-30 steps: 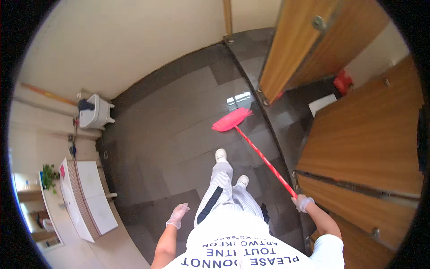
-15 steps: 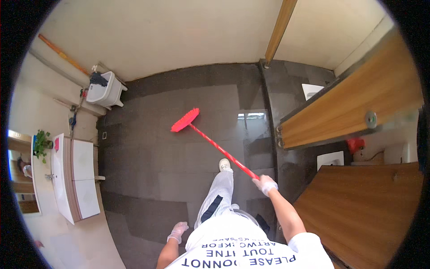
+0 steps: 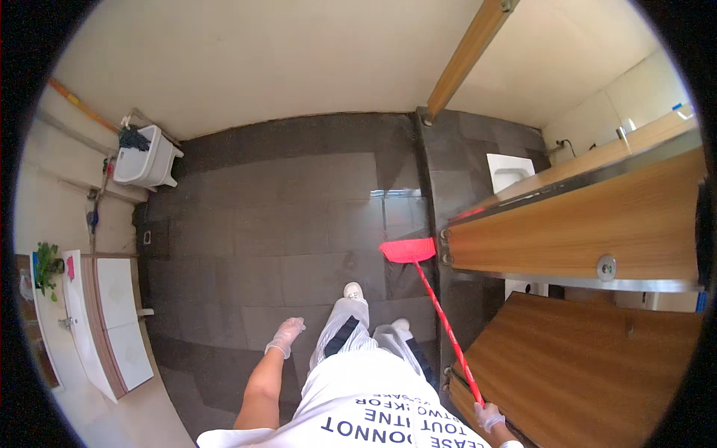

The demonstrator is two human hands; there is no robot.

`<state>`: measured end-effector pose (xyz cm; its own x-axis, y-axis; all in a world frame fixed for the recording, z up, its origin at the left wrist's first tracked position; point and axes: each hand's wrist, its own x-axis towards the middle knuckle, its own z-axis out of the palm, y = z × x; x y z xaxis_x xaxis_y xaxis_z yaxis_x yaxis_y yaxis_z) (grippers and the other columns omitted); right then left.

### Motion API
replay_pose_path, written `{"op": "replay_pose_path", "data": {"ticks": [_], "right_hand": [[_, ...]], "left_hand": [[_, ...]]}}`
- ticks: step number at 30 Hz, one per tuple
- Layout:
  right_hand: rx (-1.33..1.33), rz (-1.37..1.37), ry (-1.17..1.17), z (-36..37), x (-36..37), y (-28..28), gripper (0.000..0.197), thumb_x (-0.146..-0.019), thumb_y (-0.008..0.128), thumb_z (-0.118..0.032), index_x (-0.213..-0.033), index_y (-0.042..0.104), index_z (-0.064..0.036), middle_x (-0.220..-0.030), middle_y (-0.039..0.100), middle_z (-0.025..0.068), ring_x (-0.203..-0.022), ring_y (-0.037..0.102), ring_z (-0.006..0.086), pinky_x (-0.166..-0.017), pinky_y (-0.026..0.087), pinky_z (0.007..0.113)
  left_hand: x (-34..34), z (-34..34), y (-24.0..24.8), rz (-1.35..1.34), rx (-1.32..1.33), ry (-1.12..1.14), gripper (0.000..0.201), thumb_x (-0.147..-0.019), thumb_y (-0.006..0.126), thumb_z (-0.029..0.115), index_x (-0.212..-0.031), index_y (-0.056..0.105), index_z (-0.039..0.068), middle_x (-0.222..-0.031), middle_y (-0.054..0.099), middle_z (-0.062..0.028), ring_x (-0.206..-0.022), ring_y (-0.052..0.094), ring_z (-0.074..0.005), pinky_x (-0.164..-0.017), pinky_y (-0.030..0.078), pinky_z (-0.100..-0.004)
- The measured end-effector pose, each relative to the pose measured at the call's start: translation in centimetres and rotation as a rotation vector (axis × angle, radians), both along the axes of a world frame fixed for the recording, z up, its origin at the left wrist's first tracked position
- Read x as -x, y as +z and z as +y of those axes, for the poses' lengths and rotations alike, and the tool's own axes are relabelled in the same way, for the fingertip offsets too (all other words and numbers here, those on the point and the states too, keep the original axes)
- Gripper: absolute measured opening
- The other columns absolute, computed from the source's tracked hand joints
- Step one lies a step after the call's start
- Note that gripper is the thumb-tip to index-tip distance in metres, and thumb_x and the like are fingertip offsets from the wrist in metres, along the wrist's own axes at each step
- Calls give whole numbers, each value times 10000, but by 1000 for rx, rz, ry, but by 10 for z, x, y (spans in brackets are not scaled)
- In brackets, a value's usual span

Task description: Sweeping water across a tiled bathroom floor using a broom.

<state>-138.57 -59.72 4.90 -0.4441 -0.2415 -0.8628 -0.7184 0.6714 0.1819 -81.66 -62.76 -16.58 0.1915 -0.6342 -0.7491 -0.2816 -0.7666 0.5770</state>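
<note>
My right hand (image 3: 489, 417), in a clear glove, is wrapped round the upper end of a red broom's handle (image 3: 447, 321). White spiral marks run along this handle. The broom head (image 3: 408, 250), pink-red and wide, rests on the dark tiled floor beside the raised step at the stalls. My left hand (image 3: 286, 335), gloved too, hangs over the floor to the left of my legs. Its fingers are loosely extended, with nothing seen in them.
At right, a wooden stall door (image 3: 575, 216) stands open, with another wooden panel (image 3: 582, 358) nearer me. A white squat toilet (image 3: 510, 172) lies beyond. Along the left wall are a white washbasin cabinet (image 3: 123, 321), a plant (image 3: 46, 265) and a white mop sink (image 3: 151, 160) holding a dark mop.
The broom head has swept right and nearer, from mid-floor to the step's edge. My right hand has drawn back toward my side. My left hand has moved slightly forward, and the view has shifted.
</note>
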Motion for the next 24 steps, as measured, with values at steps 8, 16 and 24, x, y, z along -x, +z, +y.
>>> {"op": "replay_pose_path", "data": {"ticks": [8,16,24], "right_hand": [[-166,26,754,-147,22,-45,521,-759,376,-439,-854,565,37,-745,582,196,-737,581,296,-628,452,357],[-115,94,1201,-452,-164,7,346,-761,438,-356,-821,580,-46,-718,587,119,-693,583,234,-570,440,361],[-320,-61,2249,-595,-423,-67,295,-752,464,-304,-876,541,-47,-807,583,112,-759,578,216,-617,464,337]], "left_hand": [[-7,45,26,77,-228,399,350,-753,493,240,-1044,486,46,-905,552,-50,-859,491,-144,-791,366,-285],[57,101,52,152,-266,1073,372,-762,480,269,-1048,458,32,-932,540,-88,-888,481,-176,-798,344,-331],[194,80,28,320,-103,1588,321,-744,541,278,-988,483,78,-839,557,-27,-793,528,-134,-700,411,-278]]}}
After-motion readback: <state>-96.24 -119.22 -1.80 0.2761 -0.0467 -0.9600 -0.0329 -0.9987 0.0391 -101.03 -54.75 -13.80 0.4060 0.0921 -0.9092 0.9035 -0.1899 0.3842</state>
